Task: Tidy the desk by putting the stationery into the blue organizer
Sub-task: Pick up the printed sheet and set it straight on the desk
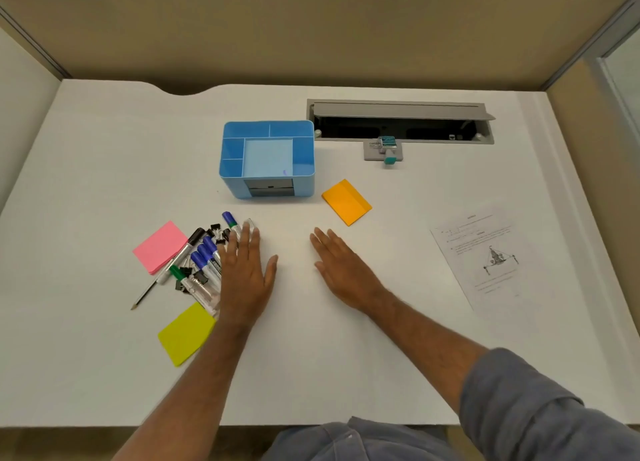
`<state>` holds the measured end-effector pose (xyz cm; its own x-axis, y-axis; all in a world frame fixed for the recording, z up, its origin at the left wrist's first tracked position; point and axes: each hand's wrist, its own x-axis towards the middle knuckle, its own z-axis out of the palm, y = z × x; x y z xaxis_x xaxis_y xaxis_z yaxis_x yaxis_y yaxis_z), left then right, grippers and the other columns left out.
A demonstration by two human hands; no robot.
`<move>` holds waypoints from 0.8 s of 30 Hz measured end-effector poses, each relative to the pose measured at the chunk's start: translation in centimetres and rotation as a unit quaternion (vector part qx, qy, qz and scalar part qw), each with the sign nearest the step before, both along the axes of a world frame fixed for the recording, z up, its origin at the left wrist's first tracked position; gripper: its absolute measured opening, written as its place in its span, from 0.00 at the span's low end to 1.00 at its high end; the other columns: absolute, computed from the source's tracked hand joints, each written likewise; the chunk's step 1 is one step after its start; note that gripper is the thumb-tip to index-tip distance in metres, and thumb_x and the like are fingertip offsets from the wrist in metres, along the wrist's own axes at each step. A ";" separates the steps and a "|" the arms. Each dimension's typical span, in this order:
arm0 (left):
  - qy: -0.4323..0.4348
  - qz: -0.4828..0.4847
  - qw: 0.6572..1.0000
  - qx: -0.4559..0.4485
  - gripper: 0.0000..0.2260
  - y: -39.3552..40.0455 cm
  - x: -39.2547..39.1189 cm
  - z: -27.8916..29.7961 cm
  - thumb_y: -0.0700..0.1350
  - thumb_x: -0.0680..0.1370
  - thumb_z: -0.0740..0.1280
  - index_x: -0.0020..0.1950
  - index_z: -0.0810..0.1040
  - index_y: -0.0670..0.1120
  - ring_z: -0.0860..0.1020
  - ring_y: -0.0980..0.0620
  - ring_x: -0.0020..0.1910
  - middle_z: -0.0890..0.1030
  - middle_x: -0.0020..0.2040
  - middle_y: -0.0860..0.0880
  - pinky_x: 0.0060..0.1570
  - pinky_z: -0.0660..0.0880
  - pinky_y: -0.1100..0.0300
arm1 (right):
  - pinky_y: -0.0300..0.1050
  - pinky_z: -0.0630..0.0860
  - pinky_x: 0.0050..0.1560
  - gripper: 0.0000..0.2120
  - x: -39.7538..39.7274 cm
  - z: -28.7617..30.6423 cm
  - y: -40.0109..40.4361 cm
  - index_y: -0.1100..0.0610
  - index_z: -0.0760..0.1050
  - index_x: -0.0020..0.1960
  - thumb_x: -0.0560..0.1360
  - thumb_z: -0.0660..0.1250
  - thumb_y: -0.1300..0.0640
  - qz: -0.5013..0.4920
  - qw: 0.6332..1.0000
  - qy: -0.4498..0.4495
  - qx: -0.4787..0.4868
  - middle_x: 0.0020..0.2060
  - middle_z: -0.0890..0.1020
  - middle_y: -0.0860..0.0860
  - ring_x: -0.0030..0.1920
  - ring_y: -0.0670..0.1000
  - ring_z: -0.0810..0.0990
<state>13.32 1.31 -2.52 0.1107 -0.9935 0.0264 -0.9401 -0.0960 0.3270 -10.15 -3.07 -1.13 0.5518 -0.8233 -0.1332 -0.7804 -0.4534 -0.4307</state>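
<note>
The blue organizer (303, 155) stands mid-desk, with several compartments that look bare. Left of centre lies a heap of stationery: blue-capped markers (205, 257), a green-capped marker (188, 282), a black marker (189, 244), black binder clips (215, 230) and a pencil (147, 293). A pink sticky pad (160, 246) and a yellow sticky pad (185, 336) flank the heap; an orange pad (346, 201) lies right of the organizer. My left hand (246, 273) rests flat, fingers apart, on the heap's right edge. My right hand (341, 263) lies flat and open on the bare desk.
A printed sheet (485, 259) lies at the right. A grey cable tray (401, 121) with its lid open is set into the desk behind, with a small teal-and-grey item (388, 149) at its front. Beige partition walls surround the desk.
</note>
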 end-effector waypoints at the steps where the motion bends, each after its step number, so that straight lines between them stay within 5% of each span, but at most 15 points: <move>1: 0.008 -0.020 1.000 0.001 0.31 -0.5 -1.2 0.2 0.58 0.83 0.55 0.83 0.57 0.44 0.49 0.42 0.83 0.54 0.84 0.46 0.80 0.49 0.40 | 0.45 0.47 0.79 0.27 -1.6 -0.3 0.3 0.57 0.52 0.82 0.86 0.54 0.52 -0.006 1.000 0.010 0.001 0.82 0.54 0.53 0.81 0.55 0.51; 6: 0.068 -0.100 0.992 0.043 0.30 -3.2 -6.7 0.5 0.56 0.85 0.56 0.84 0.51 0.47 0.46 0.47 0.84 0.49 0.85 0.49 0.81 0.50 0.43 | 0.53 0.62 0.77 0.26 -7.5 -0.8 2.3 0.57 0.60 0.81 0.85 0.57 0.52 -0.046 0.999 0.014 0.009 0.79 0.63 0.54 0.79 0.55 0.62; 18: -0.037 -0.183 0.971 0.147 0.33 -9.7 -14.4 0.2 0.61 0.85 0.51 0.84 0.45 0.46 0.42 0.43 0.83 0.41 0.84 0.48 0.81 0.46 0.42 | 0.39 0.62 0.72 0.29 -15.3 0.0 9.5 0.45 0.64 0.78 0.80 0.59 0.36 0.000 1.000 -0.003 0.016 0.75 0.67 0.44 0.74 0.44 0.64; 24: -0.060 -0.167 0.971 0.160 0.33 -7.9 -13.5 -0.6 0.62 0.85 0.49 0.84 0.45 0.47 0.42 0.43 0.83 0.42 0.84 0.48 0.81 0.44 0.42 | 0.46 0.75 0.55 0.20 -15.7 -2.0 10.0 0.44 0.73 0.70 0.80 0.63 0.42 0.006 0.997 0.049 -0.066 0.61 0.75 0.45 0.57 0.48 0.76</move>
<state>-0.17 -6.58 -3.09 -0.2035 -0.9328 -0.2975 -0.9659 0.1417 0.2165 -25.87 6.96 -3.13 0.5515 -0.8304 -0.0789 -0.8100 -0.5106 -0.2883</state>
